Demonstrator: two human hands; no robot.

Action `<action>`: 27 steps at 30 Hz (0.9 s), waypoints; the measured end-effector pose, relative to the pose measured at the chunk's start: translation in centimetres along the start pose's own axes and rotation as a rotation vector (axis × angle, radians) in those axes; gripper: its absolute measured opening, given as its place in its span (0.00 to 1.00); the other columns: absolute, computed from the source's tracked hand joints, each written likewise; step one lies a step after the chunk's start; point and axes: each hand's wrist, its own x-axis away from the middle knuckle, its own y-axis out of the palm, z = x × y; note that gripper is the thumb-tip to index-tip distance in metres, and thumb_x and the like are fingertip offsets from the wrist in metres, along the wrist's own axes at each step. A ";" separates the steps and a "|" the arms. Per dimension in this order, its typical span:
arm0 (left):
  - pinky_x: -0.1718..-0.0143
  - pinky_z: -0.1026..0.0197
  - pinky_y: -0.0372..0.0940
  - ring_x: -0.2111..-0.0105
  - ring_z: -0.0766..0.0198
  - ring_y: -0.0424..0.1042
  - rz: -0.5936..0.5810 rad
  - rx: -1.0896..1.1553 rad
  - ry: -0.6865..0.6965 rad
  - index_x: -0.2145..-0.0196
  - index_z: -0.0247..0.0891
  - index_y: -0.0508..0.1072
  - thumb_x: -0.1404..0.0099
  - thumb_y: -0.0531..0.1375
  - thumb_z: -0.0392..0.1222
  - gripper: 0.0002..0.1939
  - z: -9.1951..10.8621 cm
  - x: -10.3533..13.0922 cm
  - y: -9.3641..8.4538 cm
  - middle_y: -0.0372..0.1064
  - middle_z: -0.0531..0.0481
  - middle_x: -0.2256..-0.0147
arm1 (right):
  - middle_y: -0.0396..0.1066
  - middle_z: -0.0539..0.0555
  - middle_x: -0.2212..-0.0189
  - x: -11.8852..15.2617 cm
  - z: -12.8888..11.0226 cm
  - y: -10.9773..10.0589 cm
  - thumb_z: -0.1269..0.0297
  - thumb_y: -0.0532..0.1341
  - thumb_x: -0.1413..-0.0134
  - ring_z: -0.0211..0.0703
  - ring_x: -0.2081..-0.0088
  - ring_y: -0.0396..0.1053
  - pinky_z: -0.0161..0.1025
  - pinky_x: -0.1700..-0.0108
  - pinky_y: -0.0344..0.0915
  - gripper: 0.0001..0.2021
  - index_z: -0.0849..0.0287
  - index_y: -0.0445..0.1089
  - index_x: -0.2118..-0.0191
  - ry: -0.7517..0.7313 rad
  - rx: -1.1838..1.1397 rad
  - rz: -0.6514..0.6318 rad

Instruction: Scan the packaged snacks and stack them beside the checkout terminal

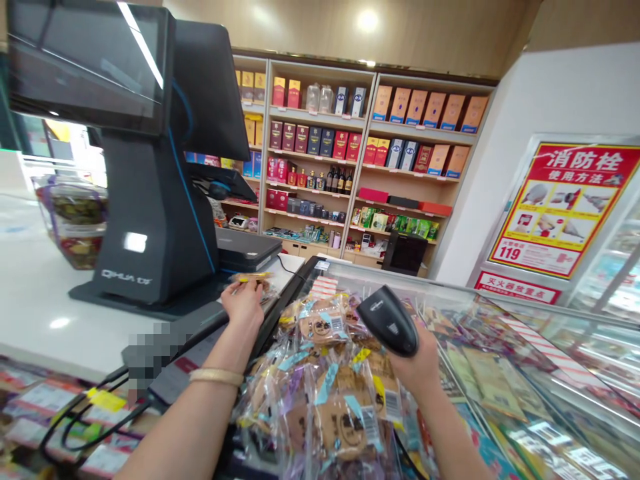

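My right hand [421,360] is wrapped around a black handheld barcode scanner [387,320], its head over the right side of a pile of snack packets [345,407]. These are clear plastic packets with round brown pieces inside, blue and yellow print and barcode labels. My left hand [243,300] reaches to the white counter beside the register, its fingers closed on a small clear snack packet [256,277] with a yellow edge. Part of that packet is hidden by the fingers.
A black cash register [150,220] with two screens stands at left, with a large jar [75,220] behind it. Black cables [75,420] hang below the counter [45,307]. A glass display case [500,373] runs along the right; stocked shelves [320,160] line the back.
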 end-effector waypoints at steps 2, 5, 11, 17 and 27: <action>0.62 0.56 0.68 0.67 0.66 0.69 0.011 -0.036 0.031 0.65 0.44 0.53 0.50 0.61 0.34 0.20 -0.3 -0.2 -0.4 0.60 0.56 0.67 | 0.72 0.51 0.78 0.0 0.0 0.0 0.64 0.60 0.56 0.43 0.77 0.69 0.38 0.73 0.68 0.04 0.56 0.70 0.70 -0.007 0.004 0.016; 0.52 0.52 0.64 0.57 0.61 0.68 0.097 -0.151 0.187 0.60 0.44 0.57 0.52 0.64 0.36 0.24 0.0 0.3 -0.6 0.59 0.51 0.59 | 0.71 0.50 0.78 0.0 0.1 -0.1 0.64 0.60 0.56 0.43 0.78 0.68 0.37 0.73 0.68 0.05 0.56 0.70 0.70 0.005 0.014 0.018; 0.51 0.54 0.63 0.56 0.57 0.71 -0.543 -0.309 0.390 0.58 0.39 0.69 0.46 0.62 0.48 0.19 1.8 3.6 0.4 0.69 0.46 0.59 | 0.70 0.49 0.79 -0.3 0.3 -0.3 0.61 0.64 0.54 0.40 0.80 0.67 0.35 0.77 0.65 0.06 0.56 0.71 0.70 -0.051 -0.002 -0.026; 0.51 0.50 0.63 0.55 0.46 0.71 -1.226 -0.852 0.515 0.59 0.40 0.77 0.64 0.73 0.52 0.32 2.6 6.1 0.1 0.74 0.43 0.59 | 0.72 0.51 0.78 -0.2 -0.2 -0.2 0.59 0.63 0.53 0.42 0.77 0.69 0.36 0.74 0.67 0.07 0.57 0.70 0.71 0.034 -0.016 -0.016; 0.66 0.60 0.65 0.70 0.61 0.71 -1.059 -0.593 0.235 0.69 0.38 0.71 0.59 0.72 0.48 0.21 2.3 5.8 0.0 0.72 0.53 0.71 | 0.72 0.51 0.77 -0.3 -0.1 -0.2 0.61 0.62 0.53 0.43 0.76 0.70 0.36 0.74 0.67 0.05 0.56 0.70 0.70 0.019 -0.001 -0.014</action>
